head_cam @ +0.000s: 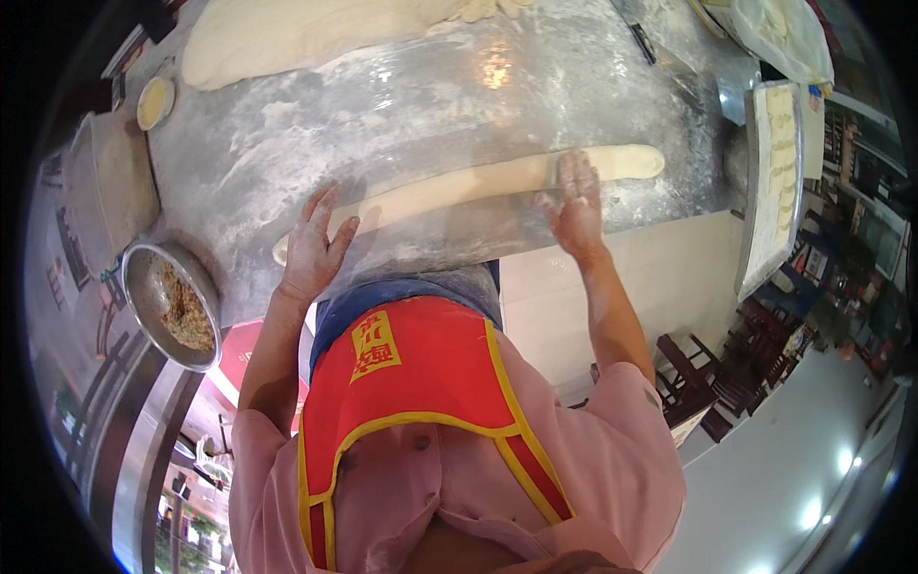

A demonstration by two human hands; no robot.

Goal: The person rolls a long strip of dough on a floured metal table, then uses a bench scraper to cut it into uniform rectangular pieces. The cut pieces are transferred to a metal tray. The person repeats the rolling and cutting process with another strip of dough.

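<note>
A long rope of pale dough point(459, 188) lies across the floured metal worktop point(430, 107), slanting a little upward to the right. My left hand point(317, 237) rests over its left part, fingers and thumb spread, hiding some of it; the rope's left tip shows beside the wrist. Nearer the rounded right end, my right hand point(578, 204) is laid flat across the rope, with the thumb apart from the fingers. Neither hand grasps anything. Flour dusts both hands. Beyond the rope, a large slab of dough point(308, 36) lies at the top left.
At the left edge stands a steel bowl point(147, 280) holding a crumbly brown filling point(188, 312). A small bowl point(152, 104) with yellow contents is farther back. On the right are a tray point(751, 165) of small dough pieces, a plastic bag point(782, 36) and a black-handled tool point(642, 43).
</note>
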